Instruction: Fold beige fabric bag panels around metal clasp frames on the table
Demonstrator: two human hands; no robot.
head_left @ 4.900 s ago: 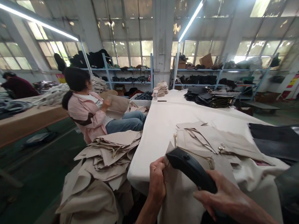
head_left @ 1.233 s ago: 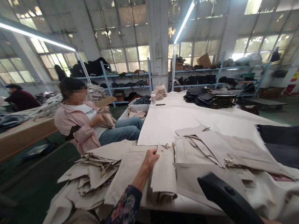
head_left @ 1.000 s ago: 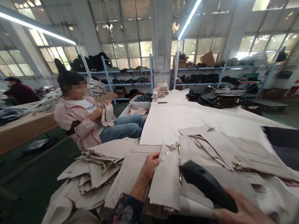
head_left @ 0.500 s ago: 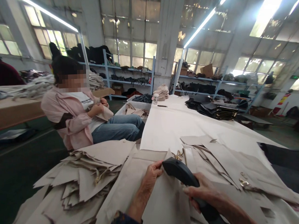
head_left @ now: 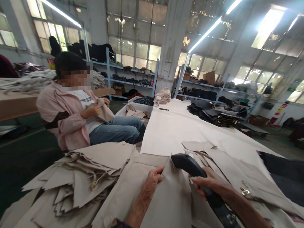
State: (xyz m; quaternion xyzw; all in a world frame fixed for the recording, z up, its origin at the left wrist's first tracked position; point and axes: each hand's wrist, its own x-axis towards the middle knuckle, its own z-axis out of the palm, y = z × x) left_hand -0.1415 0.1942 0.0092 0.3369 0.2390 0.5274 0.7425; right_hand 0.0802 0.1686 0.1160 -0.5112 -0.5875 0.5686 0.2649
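Observation:
My left hand (head_left: 151,181) pinches the upper edge of a beige fabric panel (head_left: 171,200) between thumb and fingers. Wrapped round the handle of a black, curved handheld tool (head_left: 192,166) is my right hand (head_left: 210,183). The tool's blunt head rests at the panel's top edge, just right of my left fingers; its exact kind does not show. Under and beside the held panel lie more beige pieces (head_left: 129,182). To the right, a beige piece bears gold metal hardware (head_left: 244,190).
At left is a loose stack of beige panels (head_left: 69,184). A co-worker in a pink jacket (head_left: 64,121) sits beyond it, holding beige fabric. Black pieces (head_left: 212,114) are stacked on the white table (head_left: 165,133), with dark sheets (head_left: 291,178) at right. A white bin (head_left: 121,111) stands behind.
The tool's head has shifted slightly right along the panel's top edge, and gold hardware near it no longer shows. My left hand keeps its pinch. The co-worker's fabric has been raised slightly.

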